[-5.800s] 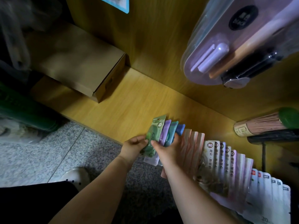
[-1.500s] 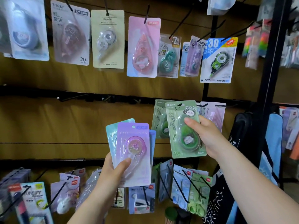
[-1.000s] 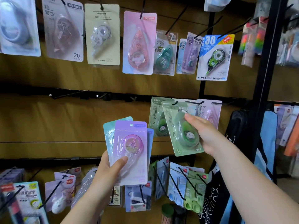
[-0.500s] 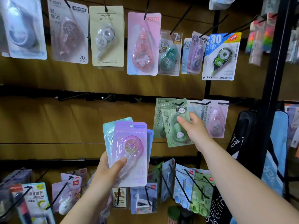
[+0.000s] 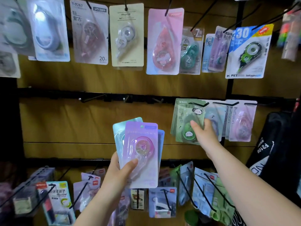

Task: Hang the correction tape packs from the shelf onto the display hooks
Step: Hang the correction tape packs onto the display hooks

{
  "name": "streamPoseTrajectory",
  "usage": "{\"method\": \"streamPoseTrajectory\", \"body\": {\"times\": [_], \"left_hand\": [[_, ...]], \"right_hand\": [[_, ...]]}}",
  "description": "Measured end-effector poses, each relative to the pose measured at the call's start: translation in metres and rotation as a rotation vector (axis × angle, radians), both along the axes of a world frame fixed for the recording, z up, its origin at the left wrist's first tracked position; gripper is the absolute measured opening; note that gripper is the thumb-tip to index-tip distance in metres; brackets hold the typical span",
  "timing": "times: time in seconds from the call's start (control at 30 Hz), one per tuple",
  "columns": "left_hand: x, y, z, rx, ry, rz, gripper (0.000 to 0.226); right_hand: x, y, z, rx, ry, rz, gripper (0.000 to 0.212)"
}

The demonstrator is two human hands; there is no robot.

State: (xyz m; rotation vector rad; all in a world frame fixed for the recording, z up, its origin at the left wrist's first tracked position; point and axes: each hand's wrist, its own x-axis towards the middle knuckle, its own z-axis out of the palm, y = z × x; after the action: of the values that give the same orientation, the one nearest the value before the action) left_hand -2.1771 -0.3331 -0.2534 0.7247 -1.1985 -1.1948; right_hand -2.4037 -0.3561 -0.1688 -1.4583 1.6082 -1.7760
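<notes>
Right of bare hooks [image 5: 93,98], right hand [image 5: 203,134] pinches green pack [image 5: 183,121]; left hand [image 5: 118,173] grips fanned packs [image 5: 141,144].

Stationery shop, carded correction tape packs [image 5: 164,41] on black display hooks [image 5: 91,99], wooden wall panel [image 5: 81,124]

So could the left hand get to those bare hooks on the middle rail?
Probably yes. The left hand holds a fan of packs just below the bare hooks, and nothing hangs in between.

stack [image 5: 141,154] left of pack [image 5: 183,121], seemingly hooked
</notes>
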Motion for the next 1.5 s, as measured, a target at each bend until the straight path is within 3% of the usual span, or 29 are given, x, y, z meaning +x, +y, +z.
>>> {"method": "streamPoseTrajectory", "body": {"times": [0.13,0.27,0.33,0.53,0.67,0.93,1.33,1.5], "left_hand": [[0.004,0.011,0.005,-0.025,-0.017,0.014,0.025],[0.005,0.018,0.006,-0.019,-0.018,0.031,0.021],[0.002,0.022,0.006,-0.020,-0.017,0.019,0.021],[-0.002,0.026,0.003,-0.029,-0.004,0.011,0.026],[0.004,0.023,0.001,-0.047,0.017,0.026,0.040],[0.013,0.014,-0.002,-0.056,0.007,0.041,0.028],[0.014,0.009,-0.010,-0.049,0.015,-0.014,0.042],[0.014,0.011,-0.010,-0.048,0.031,-0.011,0.023]], "right_hand": [[0.002,0.013,-0.017,-0.022,-0.113,-0.113,0.052],[0.014,0.027,-0.047,-0.081,-0.103,-0.251,0.029],[0.032,0.035,-0.056,-0.114,0.000,-0.199,0.017],[0.092,0.059,-0.052,-0.088,0.089,0.176,0.014],[0.104,0.055,-0.054,0.054,-0.006,0.231,0.021],[0.106,0.043,-0.052,0.194,-0.152,0.446,0.007],[0.111,0.035,-0.056,0.101,-0.463,0.511,0.009],[0.112,0.040,-0.051,0.063,-0.448,0.539,0.011]]}}
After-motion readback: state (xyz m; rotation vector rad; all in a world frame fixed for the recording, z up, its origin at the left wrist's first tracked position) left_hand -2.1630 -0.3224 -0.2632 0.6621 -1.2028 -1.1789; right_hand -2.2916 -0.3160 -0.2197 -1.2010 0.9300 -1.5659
